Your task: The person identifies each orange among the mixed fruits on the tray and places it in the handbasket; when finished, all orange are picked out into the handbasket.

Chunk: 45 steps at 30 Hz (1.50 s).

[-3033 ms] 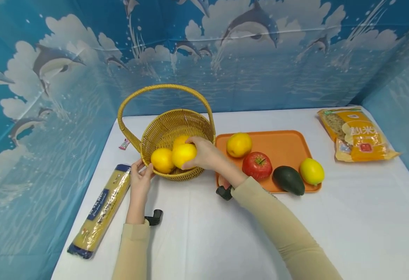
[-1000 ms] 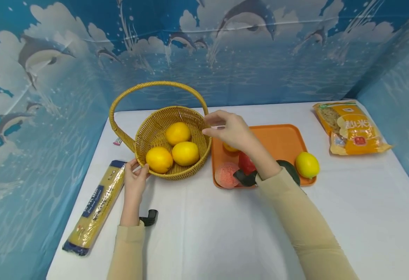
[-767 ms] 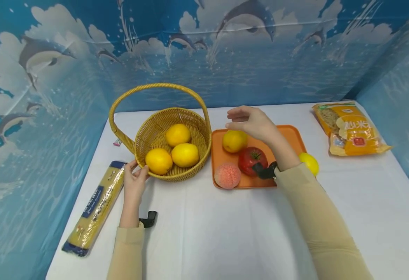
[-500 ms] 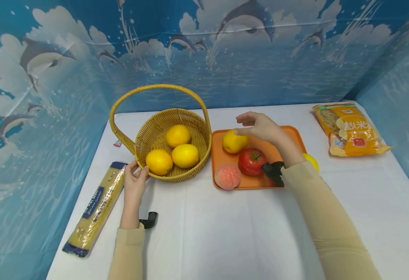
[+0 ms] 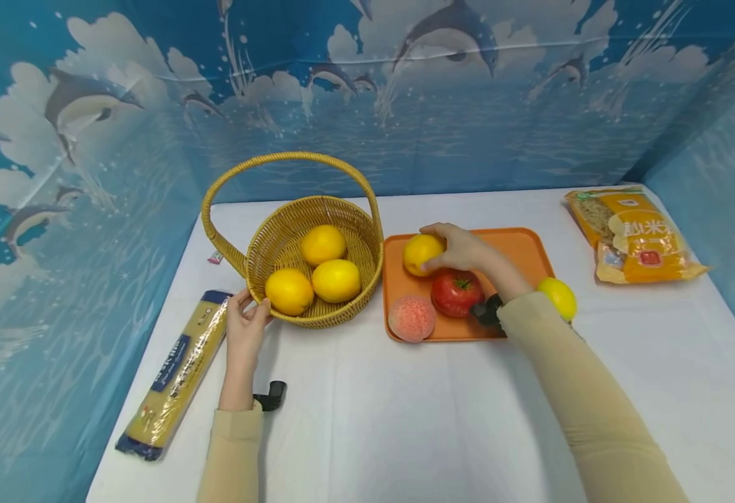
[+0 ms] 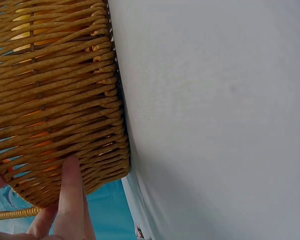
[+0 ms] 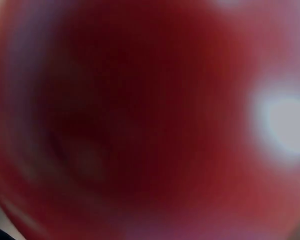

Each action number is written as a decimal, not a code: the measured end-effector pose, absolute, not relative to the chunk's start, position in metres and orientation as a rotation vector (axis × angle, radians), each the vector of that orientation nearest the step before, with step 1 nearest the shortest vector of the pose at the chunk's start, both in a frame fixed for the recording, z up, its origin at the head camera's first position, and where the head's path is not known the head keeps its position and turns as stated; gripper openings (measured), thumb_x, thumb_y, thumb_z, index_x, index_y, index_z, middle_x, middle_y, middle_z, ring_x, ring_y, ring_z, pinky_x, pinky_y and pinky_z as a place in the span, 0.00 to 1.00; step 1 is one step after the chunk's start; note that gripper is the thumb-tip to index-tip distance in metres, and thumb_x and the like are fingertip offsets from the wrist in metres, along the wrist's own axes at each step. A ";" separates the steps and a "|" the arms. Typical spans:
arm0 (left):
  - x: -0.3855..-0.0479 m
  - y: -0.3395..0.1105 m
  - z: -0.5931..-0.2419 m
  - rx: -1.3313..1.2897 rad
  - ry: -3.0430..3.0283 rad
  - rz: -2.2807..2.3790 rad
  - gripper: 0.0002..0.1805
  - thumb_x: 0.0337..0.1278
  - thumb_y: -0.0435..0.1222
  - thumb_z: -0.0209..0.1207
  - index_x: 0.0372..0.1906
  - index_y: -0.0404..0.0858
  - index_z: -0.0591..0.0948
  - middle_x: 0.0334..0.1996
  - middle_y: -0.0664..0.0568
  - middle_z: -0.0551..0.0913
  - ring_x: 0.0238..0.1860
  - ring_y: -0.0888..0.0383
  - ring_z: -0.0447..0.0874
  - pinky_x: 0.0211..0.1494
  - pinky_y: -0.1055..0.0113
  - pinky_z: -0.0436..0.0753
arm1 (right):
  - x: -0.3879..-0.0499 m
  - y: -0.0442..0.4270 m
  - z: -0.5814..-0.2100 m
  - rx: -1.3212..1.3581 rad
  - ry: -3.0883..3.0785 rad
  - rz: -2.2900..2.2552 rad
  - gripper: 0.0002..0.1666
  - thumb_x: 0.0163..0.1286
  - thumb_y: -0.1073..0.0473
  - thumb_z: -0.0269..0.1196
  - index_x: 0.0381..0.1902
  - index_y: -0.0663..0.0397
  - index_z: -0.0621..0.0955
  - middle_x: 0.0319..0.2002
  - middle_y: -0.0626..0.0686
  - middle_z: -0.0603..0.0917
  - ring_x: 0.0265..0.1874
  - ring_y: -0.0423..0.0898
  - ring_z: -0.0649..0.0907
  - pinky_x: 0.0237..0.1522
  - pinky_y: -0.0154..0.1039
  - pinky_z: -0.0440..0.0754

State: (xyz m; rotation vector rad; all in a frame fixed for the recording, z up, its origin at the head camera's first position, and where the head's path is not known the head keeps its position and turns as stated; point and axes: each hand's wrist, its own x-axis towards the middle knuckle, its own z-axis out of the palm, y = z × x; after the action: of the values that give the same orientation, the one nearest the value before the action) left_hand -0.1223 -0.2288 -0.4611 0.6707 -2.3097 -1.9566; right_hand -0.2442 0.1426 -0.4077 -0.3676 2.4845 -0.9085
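Note:
At the wicker basket (image 5: 317, 323), my left hand (image 5: 247, 328) pinches the near-left rim between thumb and fingers. In the left wrist view its fingers lie against the woven wall (image 6: 55, 100). Three yellow fruits (image 5: 337, 281) lie inside the basket. My right hand (image 5: 464, 250) holds a round yellow fruit (image 5: 422, 253) at the back left of the orange tray (image 5: 518, 244), thumb in front and fingers behind. Below that hand sit a glossy red fruit (image 5: 455, 293) with a star-shaped top and a pink peach (image 5: 412, 318). Blurred, the red fruit (image 7: 155, 110) fills the right wrist view.
Beyond my right forearm a lemon (image 5: 559, 297) shows at the tray's right edge. An orange food packet (image 5: 641, 237) lies at the back right. On the left are a long pasta packet (image 5: 175, 370) and a small pink wrapper (image 5: 215, 258).
My right hand let go of a yellow fruit in the basket, moved right over the tray and took hold of another. My left hand stayed on the rim. The avocado is now hidden by my forearm.

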 end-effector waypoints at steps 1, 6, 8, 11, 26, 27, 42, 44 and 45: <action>-0.122 -0.229 -0.461 0.671 -2.312 -1.955 0.31 0.73 0.37 0.51 0.74 0.36 0.54 0.73 0.41 0.60 0.62 0.52 0.73 0.59 0.71 0.84 | -0.244 0.142 -0.409 -0.371 2.491 -0.902 0.47 0.63 0.54 0.69 0.74 0.58 0.61 0.74 0.66 0.59 0.70 0.65 0.62 0.74 0.65 0.62; -0.123 -0.229 -0.460 0.663 -2.320 -1.943 0.31 0.73 0.36 0.51 0.74 0.36 0.54 0.73 0.40 0.60 0.62 0.51 0.73 0.58 0.71 0.84 | -0.244 0.141 -0.413 -0.383 2.535 -0.875 0.48 0.62 0.57 0.70 0.74 0.60 0.61 0.73 0.67 0.60 0.69 0.64 0.63 0.74 0.64 0.62; -0.123 -0.229 -0.460 0.655 -2.316 -1.944 0.31 0.73 0.36 0.51 0.74 0.35 0.54 0.73 0.40 0.60 0.62 0.51 0.73 0.58 0.71 0.85 | -0.244 0.139 -0.414 -0.389 2.541 -0.870 0.48 0.61 0.59 0.70 0.74 0.60 0.60 0.73 0.67 0.60 0.68 0.64 0.64 0.74 0.64 0.62; -0.124 -0.229 -0.460 0.652 -2.312 -1.948 0.31 0.73 0.36 0.51 0.74 0.35 0.54 0.72 0.40 0.60 0.61 0.51 0.73 0.58 0.71 0.85 | -0.245 0.137 -0.416 -0.394 2.541 -0.869 0.49 0.60 0.60 0.71 0.74 0.60 0.60 0.72 0.66 0.61 0.68 0.64 0.64 0.74 0.64 0.63; -0.125 -0.230 -0.459 0.643 -2.311 -1.944 0.31 0.73 0.36 0.51 0.74 0.34 0.54 0.72 0.38 0.60 0.61 0.50 0.73 0.58 0.70 0.85 | -0.244 0.134 -0.423 -0.390 2.638 -0.844 0.52 0.55 0.53 0.75 0.72 0.58 0.63 0.66 0.66 0.67 0.60 0.63 0.72 0.66 0.64 0.73; -0.125 -0.230 -0.459 0.644 -2.308 -1.944 0.31 0.73 0.36 0.51 0.74 0.34 0.54 0.72 0.38 0.60 0.61 0.50 0.73 0.57 0.71 0.85 | -0.244 0.135 -0.423 -0.388 2.639 -0.850 0.52 0.54 0.52 0.75 0.72 0.58 0.64 0.66 0.66 0.67 0.60 0.63 0.72 0.66 0.64 0.73; -0.124 -0.230 -0.460 0.647 -2.308 -1.948 0.31 0.73 0.37 0.51 0.74 0.35 0.54 0.72 0.39 0.60 0.62 0.49 0.73 0.62 0.65 0.83 | -0.225 0.142 -0.380 -0.299 2.591 -1.091 0.55 0.52 0.38 0.75 0.73 0.44 0.64 0.71 0.57 0.67 0.59 0.60 0.74 0.59 0.60 0.79; -0.124 -0.230 -0.460 0.640 -2.304 -1.951 0.31 0.73 0.37 0.51 0.74 0.34 0.54 0.72 0.39 0.60 0.62 0.49 0.73 0.62 0.64 0.83 | -0.219 0.137 -0.369 -0.306 2.574 -1.105 0.55 0.51 0.35 0.74 0.73 0.40 0.64 0.70 0.55 0.67 0.56 0.59 0.77 0.55 0.56 0.82; -0.124 -0.230 -0.460 0.637 -2.303 -1.954 0.31 0.73 0.37 0.50 0.74 0.34 0.54 0.72 0.39 0.60 0.62 0.49 0.73 0.62 0.63 0.83 | -0.216 0.134 -0.364 -0.319 2.566 -1.112 0.56 0.50 0.34 0.74 0.73 0.39 0.64 0.70 0.54 0.68 0.55 0.58 0.78 0.53 0.54 0.83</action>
State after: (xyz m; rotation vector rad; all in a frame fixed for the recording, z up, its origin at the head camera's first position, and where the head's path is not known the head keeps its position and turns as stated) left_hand -0.1241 -0.2301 -0.4598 0.6369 -2.3034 -1.9537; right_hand -0.2157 0.1336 -0.3644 -0.3194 2.5662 -1.1118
